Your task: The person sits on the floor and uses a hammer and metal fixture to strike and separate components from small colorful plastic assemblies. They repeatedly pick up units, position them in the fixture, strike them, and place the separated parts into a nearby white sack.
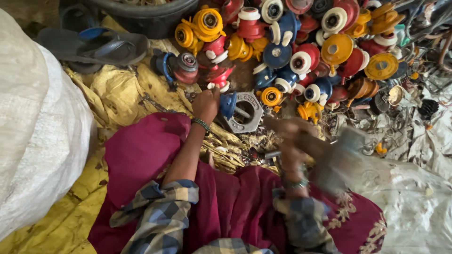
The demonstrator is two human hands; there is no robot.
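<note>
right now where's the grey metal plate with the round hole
In the head view the grey metal plate lies centre frame at the near edge of the pile of plastic parts, just right of the left hand.
</note>
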